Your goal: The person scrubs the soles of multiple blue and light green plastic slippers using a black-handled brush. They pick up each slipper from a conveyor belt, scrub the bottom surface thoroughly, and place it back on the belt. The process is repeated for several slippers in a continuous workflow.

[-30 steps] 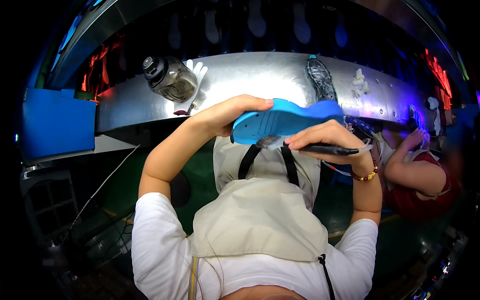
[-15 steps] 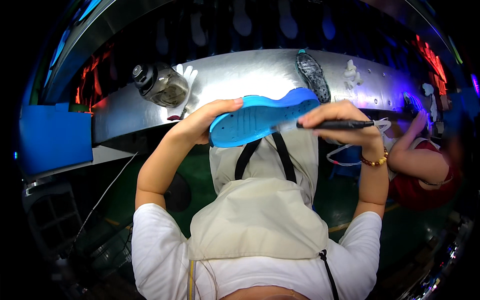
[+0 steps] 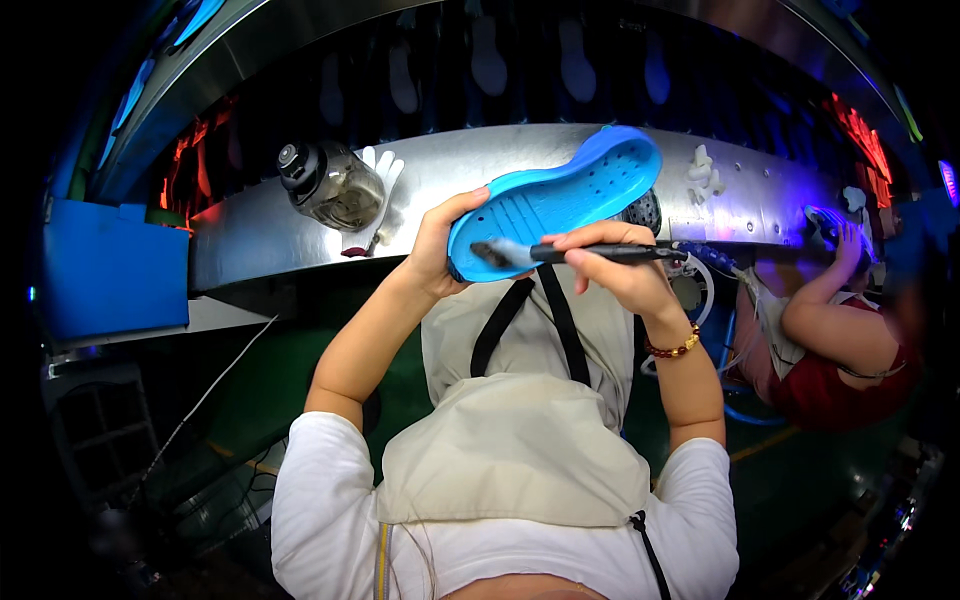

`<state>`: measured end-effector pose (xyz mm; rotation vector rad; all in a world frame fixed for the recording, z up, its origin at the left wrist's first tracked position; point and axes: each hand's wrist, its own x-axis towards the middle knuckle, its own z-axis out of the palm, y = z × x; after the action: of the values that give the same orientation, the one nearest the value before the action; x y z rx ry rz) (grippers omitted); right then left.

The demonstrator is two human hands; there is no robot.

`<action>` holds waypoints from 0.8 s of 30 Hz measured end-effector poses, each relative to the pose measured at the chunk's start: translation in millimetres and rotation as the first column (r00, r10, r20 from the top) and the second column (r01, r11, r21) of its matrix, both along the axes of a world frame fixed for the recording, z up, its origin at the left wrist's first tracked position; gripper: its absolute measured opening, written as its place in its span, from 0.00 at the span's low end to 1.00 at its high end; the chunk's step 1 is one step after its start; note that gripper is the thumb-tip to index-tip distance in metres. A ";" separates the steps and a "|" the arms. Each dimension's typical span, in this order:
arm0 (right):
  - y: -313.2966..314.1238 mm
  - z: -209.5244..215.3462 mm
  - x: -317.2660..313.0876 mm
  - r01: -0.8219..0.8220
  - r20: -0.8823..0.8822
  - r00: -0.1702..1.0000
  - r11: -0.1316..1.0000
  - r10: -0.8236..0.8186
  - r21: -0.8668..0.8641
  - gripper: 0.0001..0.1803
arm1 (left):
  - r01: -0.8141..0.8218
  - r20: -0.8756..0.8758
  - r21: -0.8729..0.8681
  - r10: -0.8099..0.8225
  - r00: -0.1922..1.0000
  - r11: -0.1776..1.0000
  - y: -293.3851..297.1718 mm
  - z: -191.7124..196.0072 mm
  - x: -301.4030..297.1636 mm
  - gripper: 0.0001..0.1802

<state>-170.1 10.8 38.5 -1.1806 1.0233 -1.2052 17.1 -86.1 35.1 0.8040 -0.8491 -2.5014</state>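
Note:
My left hand point(image 3: 437, 243) grips the heel end of a bright blue shoe sole point(image 3: 556, 197), held up tread side toward me and tilted, toe end up to the right. In my right hand point(image 3: 612, 270) is a thin black brush point(image 3: 570, 253), its handle pointing right and its bristle tip resting on the sole's heel area. Both hands are raised in front of my beige apron, just short of the long metal workbench point(image 3: 250, 235).
A clear plastic water bottle point(image 3: 328, 183) with a black cap lies on the bench beside a white glove point(image 3: 379, 187). A blue bin point(image 3: 105, 267) stands at the left. At the right, another person point(image 3: 835, 335) in red handles a blue sole. Shoe soles hang behind the bench.
The sole has tilted toe upward and turned more toward me. My right hand has brought the brush tip left, onto the heel area of the sole.

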 end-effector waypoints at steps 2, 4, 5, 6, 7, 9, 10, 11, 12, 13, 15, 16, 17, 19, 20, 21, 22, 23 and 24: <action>-0.7 -3.7 -0.1 0.056 0.012 0.998 0.998 -0.056 0.009 0.08 | -0.017 -0.098 -0.026 0.014 0.995 1.000 0.6 -3.7 -0.8 0.30; 0.5 -12.6 3.6 0.145 -0.037 0.989 0.989 -0.145 -0.011 0.08 | -0.049 -0.086 -0.024 0.046 0.995 0.999 1.0 -6.8 -2.2 0.30; 0.4 -15.2 5.2 0.169 -0.029 0.985 0.986 -0.169 0.001 0.08 | -0.048 -0.090 -0.013 0.047 0.995 0.999 0.2 -10.5 -2.1 0.29; 0.5 -17.4 6.9 0.166 -0.030 0.986 0.986 -0.166 -0.002 0.08 | -0.047 -0.094 -0.002 0.047 0.994 0.999 -0.4 -13.7 -2.1 0.29; 0.4 -19.4 8.8 0.197 -0.094 0.975 0.978 -0.202 -0.064 0.08 | -0.073 -0.098 0.001 0.073 0.993 0.997 0.5 -15.5 -2.0 0.28; 0.0 -28.1 12.7 0.253 -0.097 0.959 0.958 -0.267 -0.139 0.08 | -0.109 -0.109 0.007 0.109 0.988 0.994 1.7 -16.2 -3.9 0.28; -1.0 -32.3 14.3 0.253 -0.097 0.959 0.957 -0.267 -0.140 0.08 | -0.144 -0.119 0.013 0.145 0.982 0.989 2.0 -16.5 -4.8 0.28; -2.1 -35.9 15.8 0.291 -0.124 0.939 0.933 -0.321 -0.212 0.07 | -0.144 -0.120 0.012 0.145 0.982 0.989 2.0 -17.7 -5.4 0.28; -3.2 -38.5 17.2 0.325 -0.147 0.915 0.902 -0.376 -0.285 0.07 | -0.168 -0.138 0.034 0.171 0.976 0.985 1.9 -20.2 -5.8 0.28; -4.1 -40.1 19.0 0.326 -0.147 0.915 0.901 -0.377 -0.286 0.07 | -0.190 -0.156 0.056 0.197 0.968 0.980 1.6 -23.1 -6.2 0.28; -5.6 -42.6 22.1 0.388 -0.138 0.883 0.864 -0.448 -0.321 0.06 | -0.204 -0.178 0.058 0.211 0.961 0.977 -0.8 -31.7 -6.3 0.28; -5.9 -44.4 22.7 0.388 -0.138 0.883 0.863 -0.449 -0.322 0.06 | -0.218 -0.199 0.061 0.226 0.954 0.974 -1.7 -34.3 -6.3 0.28; -6.1 -46.1 23.0 0.398 -0.176 0.860 0.845 -0.479 -0.356 0.06 | -0.217 -0.199 0.060 0.224 0.954 0.974 -1.7 -34.6 -6.7 0.28; -6.4 -45.4 24.1 0.407 -0.211 0.833 0.826 -0.511 -0.391 0.06 | -0.234 -0.207 0.040 0.237 0.949 0.971 -1.4 -35.0 -7.7 0.28; -6.5 -42.2 25.4 0.406 -0.252 0.802 0.803 -0.542 -0.436 0.06 | -0.235 -0.208 0.040 0.238 0.949 0.971 -1.1 -35.7 -7.7 0.28; -6.5 -40.3 26.2 0.401 -0.290 0.767 0.780 -0.572 -0.480 0.06 | -0.247 -0.206 0.057 0.254 0.945 0.967 -0.9 -36.6 -7.6 0.28; -7.3 -41.6 24.3 0.399 -0.291 0.767 0.781 -0.572 -0.481 0.06 | -0.260 -0.204 0.074 0.270 0.941 0.963 -0.5 -37.2 -7.6 0.28; -8.8 -45.3 18.8 0.427 -0.327 0.694 0.732 -0.642 -0.531 0.06 | -0.256 -0.204 0.074 0.266 0.942 0.964 0.7 -37.3 -9.1 0.28; -10.6 -49.6 13.5 0.447 -0.356 0.612 0.680 -0.706 -0.582 0.07 | -0.257 -0.195 0.070 0.265 0.944 0.964 3.3 -37.3 -10.4 0.27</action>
<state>-156.6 0.3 -11.1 -1.6867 1.7634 -1.7355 6.7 -82.8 -2.2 0.6158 -0.5789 -2.3228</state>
